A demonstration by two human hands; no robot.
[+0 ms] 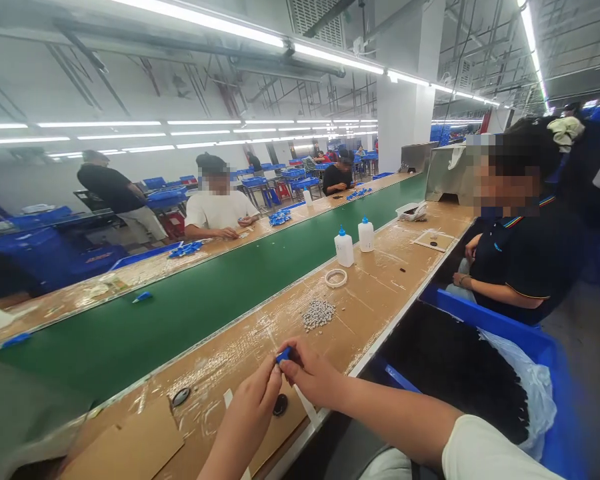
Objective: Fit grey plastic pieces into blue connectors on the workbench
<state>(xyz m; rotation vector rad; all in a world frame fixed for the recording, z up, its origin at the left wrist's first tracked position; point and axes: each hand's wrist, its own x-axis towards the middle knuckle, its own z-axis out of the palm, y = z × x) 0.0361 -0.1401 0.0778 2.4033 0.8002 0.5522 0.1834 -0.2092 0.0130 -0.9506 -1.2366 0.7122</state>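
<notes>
A small blue piece (pixel 283 355) is pinched between my two hands over the near bench; its exact kind is too small to make out. My right hand (pixel 314 375) closes on it from the right with thumb and fingers. From the other side my left hand (pixel 258 392) has its fingertips pressed together at the piece, partly hiding it. Just under my hands lies a round black part (pixel 280 405) on a cardboard sheet (pixel 286 432). Beyond them is a heap of small grey pieces (pixel 319 315).
A roll of tape (pixel 336 279) and two white bottles (pixel 345 248) stand farther along the bench. The green conveyor belt (pixel 220 280) runs alongside, carrying a blue piece (pixel 143 297). A blue bin (pixel 540 340) of black parts is at right. Co-workers sit across and at right.
</notes>
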